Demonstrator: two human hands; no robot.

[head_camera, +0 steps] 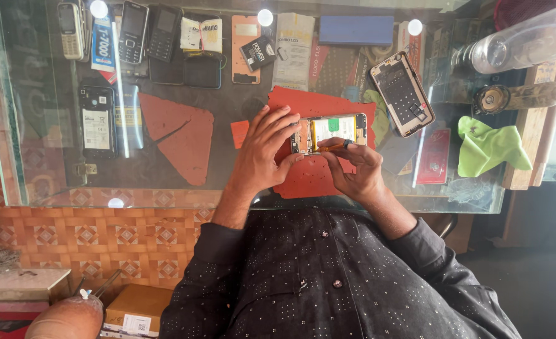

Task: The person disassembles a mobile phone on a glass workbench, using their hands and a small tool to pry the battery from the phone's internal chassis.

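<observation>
From the head camera we look down on a glass counter [52, 182], and we take the opened phone [329, 132] at its middle as our landmark. It lies flat with its back cover off, a yellow-white battery and a small green patch showing inside, and it rests on a red mat [303, 179] that spreads out beneath it. Our left hand [262, 150] sits at the phone's left end: the fingers are spread and curved rather than clenched, their tips pressing on the phone's left edge and upper corner, so the hand steadies it more than it wraps it. Our right hand [353, 164] lies just below the phone, fingers curled in tight, thumb and forefinger pinched on a thin tool [329, 149] laid along the phone's lower edge; the tool is small and partly covered, so it may be tweezers or a pry pick, and we cannot tell which. A dark ring sits on one finger of that hand. Just right of the phone and above it lies a detached phone frame [402, 94], tilted. Farther right lies a green cloth [488, 147]. Well left of the phone are two red triangular scraps [180, 135], and beyond them a black phone [97, 120].
</observation>
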